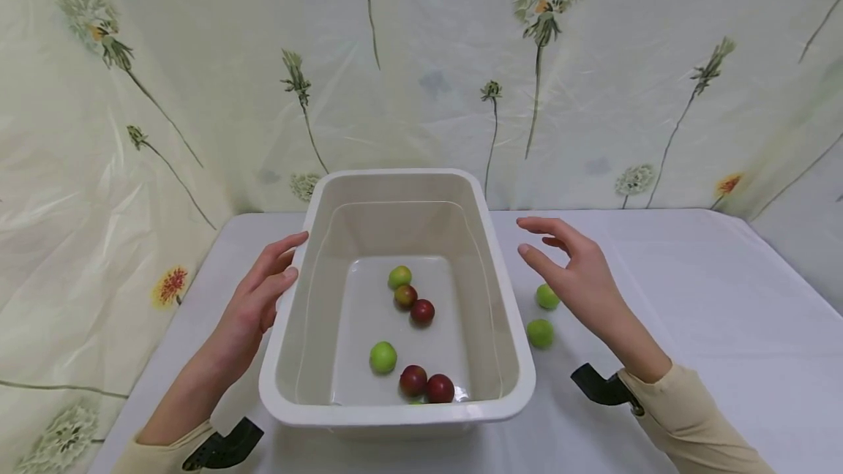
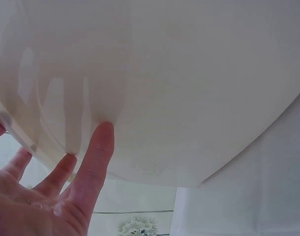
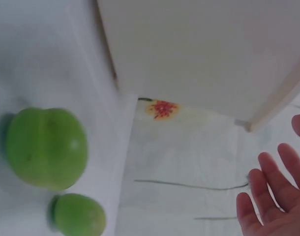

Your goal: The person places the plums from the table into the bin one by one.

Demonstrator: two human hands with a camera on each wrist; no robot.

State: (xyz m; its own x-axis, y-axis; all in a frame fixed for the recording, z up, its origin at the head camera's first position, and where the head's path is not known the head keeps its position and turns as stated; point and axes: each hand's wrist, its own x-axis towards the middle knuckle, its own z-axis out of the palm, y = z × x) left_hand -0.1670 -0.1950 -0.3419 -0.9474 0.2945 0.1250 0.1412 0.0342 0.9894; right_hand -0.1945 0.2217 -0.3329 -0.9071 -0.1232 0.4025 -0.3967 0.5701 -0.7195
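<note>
A deep white plastic tub [image 1: 403, 412] stands in the middle of the table. On its floor lie several plums: a green plum [image 1: 383, 358], a yellow-green plum [image 1: 399, 276], a mottled red-green plum [image 1: 405, 296] and dark red plums [image 1: 422, 312]. The near rim hides most of another green one. My left hand [image 1: 246, 306] is at the tub's left side, its extended fingertips [image 2: 105, 130] against the outer wall. To the right of the tub, my right hand [image 1: 576, 273] hovers with relaxed fingers and holds nothing. Below it are two green plums [image 3: 47, 148] on the tablecloth.
A pale cloth covers the table [image 1: 691, 328]. Behind it and along the left hangs a flower-printed curtain [image 1: 408, 115]. Dark straps [image 1: 602, 386] are on both wrists, over beige sleeves [image 1: 691, 415].
</note>
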